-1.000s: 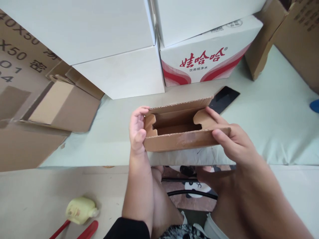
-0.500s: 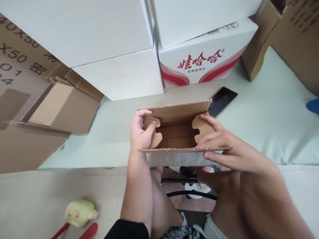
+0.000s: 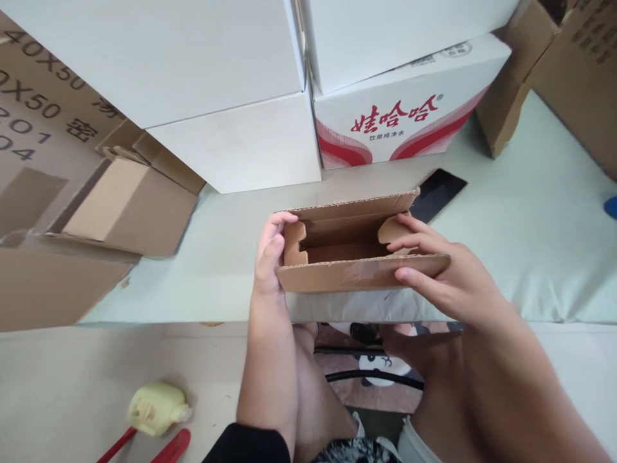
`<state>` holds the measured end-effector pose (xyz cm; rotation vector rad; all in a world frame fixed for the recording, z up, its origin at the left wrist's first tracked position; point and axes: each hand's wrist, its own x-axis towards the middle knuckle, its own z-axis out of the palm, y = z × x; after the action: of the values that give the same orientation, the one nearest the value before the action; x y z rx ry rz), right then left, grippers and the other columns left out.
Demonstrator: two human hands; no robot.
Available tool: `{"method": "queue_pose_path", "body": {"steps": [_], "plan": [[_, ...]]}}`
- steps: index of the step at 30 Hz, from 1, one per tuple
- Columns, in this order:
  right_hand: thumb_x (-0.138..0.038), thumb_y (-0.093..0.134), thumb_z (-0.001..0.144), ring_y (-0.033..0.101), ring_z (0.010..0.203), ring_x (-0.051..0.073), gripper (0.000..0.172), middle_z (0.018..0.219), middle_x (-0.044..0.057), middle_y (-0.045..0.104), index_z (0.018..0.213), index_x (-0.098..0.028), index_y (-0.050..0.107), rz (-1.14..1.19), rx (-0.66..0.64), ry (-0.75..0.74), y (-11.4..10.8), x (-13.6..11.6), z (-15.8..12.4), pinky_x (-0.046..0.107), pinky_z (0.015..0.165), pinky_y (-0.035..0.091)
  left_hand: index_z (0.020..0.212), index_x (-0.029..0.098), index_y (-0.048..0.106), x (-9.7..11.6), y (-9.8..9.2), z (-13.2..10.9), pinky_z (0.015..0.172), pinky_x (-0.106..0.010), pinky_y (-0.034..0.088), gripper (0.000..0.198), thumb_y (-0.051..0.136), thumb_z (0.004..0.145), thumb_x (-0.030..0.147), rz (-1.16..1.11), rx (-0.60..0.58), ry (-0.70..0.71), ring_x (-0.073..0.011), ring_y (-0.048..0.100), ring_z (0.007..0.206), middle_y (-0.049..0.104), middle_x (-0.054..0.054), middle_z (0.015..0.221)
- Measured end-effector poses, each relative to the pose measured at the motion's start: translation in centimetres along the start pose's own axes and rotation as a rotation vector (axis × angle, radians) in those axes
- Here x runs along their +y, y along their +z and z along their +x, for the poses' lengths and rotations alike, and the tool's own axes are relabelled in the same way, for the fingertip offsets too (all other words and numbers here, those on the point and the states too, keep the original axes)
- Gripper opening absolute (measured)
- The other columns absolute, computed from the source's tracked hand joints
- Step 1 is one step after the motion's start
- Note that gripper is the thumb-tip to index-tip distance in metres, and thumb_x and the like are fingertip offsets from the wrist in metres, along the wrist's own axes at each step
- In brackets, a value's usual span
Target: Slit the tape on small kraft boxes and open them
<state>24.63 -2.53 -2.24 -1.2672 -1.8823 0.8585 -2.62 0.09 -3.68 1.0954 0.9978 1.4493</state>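
Gripped at both ends near the front edge of a pale green table (image 3: 520, 225), nearer than a dark phone (image 3: 439, 191) and a red-lettered white carton (image 3: 395, 128): a brown cardboard box (image 3: 344, 230). Curled around at the left end by the left hand (image 3: 270, 254); pinched at the right by the right hand (image 3: 443, 270), with thumb outside the near flap (image 3: 357, 275) and fingertips against the right side flap (image 3: 393, 230). Impossible to tell whether touching the tabletop. Best handled, in all likelihood, with light, even pressure at both ends, spreading the flaps without creasing the corrugated board. Facing up toward the camera at the mouth; aligned left to right along the long axis, roughly parallel to the table's edge, slightly farther off at the right end.
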Motion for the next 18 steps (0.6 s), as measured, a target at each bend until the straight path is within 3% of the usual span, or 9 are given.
{"method": "queue_pose_path", "body": {"steps": [6,10,18], "plan": [[-0.052,0.068,0.087,0.045,0.149,0.038,0.027,0.115,0.010,0.077,0.095,-0.027,0.071,-0.007,-0.003,0.027,0.0,-0.2,0.1,0.061,0.110,0.051,0.100,0.027,0.061,-0.3,-0.1,0.1,0.080,-0.038,0.053,0.052,0.067,0.070,0.069,0.007,-0.050,0.034,-0.0235,0.062,0.089,0.060,-0.006,0.100],[-0.051,0.068,0.088,0.044,0.150,0.037,0.024,0.105,0.009,0.078,0.092,-0.027,0.071,0.010,-0.008,0.034,-0.1,-0.1,0.0,0.061,0.110,0.051,0.100,0.026,0.064,-0.6,-0.6,0.1,0.083,-0.039,0.052,0.058,0.072,0.065,0.070,0.076,-0.090,0.064,-0.0223,0.059,0.084,0.058,-0.005,0.093],[-0.051,0.069,0.086,0.046,0.149,0.038,0.024,0.107,0.008,0.077,0.091,-0.028,0.071,0.036,0.014,0.052,-0.1,0.3,0.2,0.061,0.111,0.049,0.096,0.025,0.065,-1.0,-1.0,0.1,0.084,-0.039,0.052,0.061,0.076,0.061,0.074,0.156,-0.122,0.122,-0.0253,0.060,0.093,0.061,-0.007,0.098]]}}
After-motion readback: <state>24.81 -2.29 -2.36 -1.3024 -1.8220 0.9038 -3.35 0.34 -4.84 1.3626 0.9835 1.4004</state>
